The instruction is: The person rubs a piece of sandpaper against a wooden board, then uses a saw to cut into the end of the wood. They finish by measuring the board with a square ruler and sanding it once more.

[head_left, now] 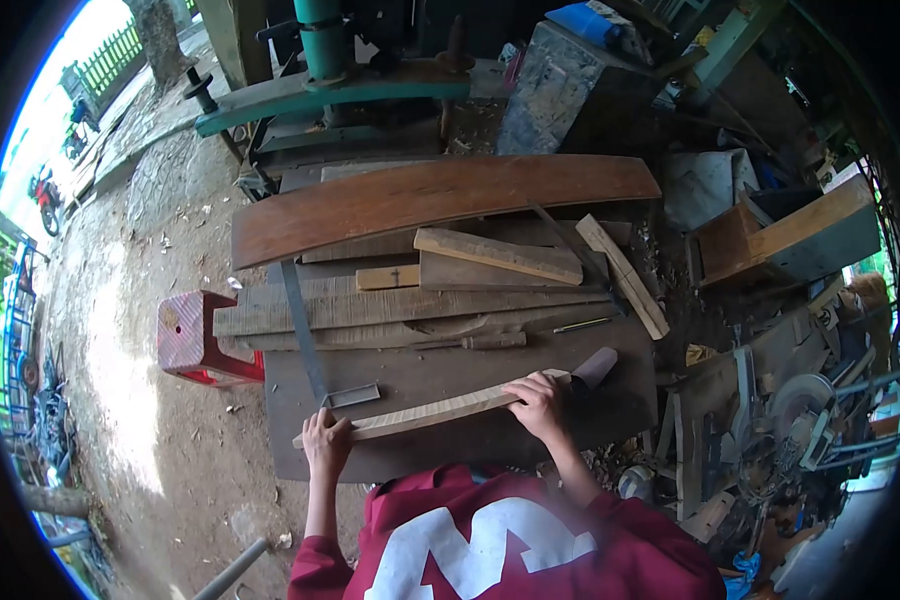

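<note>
A long, slightly curved wooden strip [440,411] lies across the front of the workbench, held near both ends. My left hand [327,440] grips its left end, fingers bent over the top edge. My right hand [538,403] is wrapped over the strip near its right end. Just beyond that hand lies a greyish-brown curled piece [597,367] whose material I cannot make out. A thin U-shaped metal bracket [354,396] rests near my left hand, beside a long flat metal strip [302,325]. Farther back is a tool with a wooden handle [495,341], perhaps a chisel.
Behind the strip, the workbench [610,400] bears stacked rough boards [360,310], a broad reddish-brown plank [440,200], wooden offcuts [622,275] and a pencil [582,325]. A red stool [196,335] stands left. Right of the bench is a circular saw blade [803,395] among scrap wood.
</note>
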Available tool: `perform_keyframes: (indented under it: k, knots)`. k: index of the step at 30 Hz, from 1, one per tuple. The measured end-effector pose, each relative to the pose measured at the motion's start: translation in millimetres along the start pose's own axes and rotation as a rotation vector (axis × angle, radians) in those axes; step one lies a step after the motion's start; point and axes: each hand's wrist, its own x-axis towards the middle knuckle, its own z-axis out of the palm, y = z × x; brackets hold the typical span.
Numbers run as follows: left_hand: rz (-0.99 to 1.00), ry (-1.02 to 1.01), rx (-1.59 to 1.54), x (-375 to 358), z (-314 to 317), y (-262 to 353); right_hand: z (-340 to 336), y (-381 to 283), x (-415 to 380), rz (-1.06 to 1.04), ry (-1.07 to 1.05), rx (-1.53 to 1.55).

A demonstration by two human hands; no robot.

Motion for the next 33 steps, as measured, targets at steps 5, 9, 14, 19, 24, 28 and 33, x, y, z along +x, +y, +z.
perform_keyframes:
  k: [5,9,14,19,24,28,33]
  knots:
    - [-0.004,0.032,0.033,0,4,3,1,2,-3,0.003,-0.062,-0.04]
    - [-0.016,0.025,0.002,-8,3,2,-3,-5,-5,0.004,-0.005,-0.007]
    - [0.01,0.034,0.062,-5,12,0,17,15,-13,0.09,-0.006,0.081]
    - [0.036,0.01,0.016,4,8,1,15,18,-6,0.144,-0.044,0.073]
    - [0.019,-0.046,0.004,6,10,-5,16,17,-5,0.193,-0.122,0.057]
    - [-0.005,-0.101,0.056,3,7,0,24,15,-12,0.163,-0.016,-0.024]
    - [-0.011,-0.069,0.054,3,10,1,19,13,-12,0.164,-0.006,0.005]
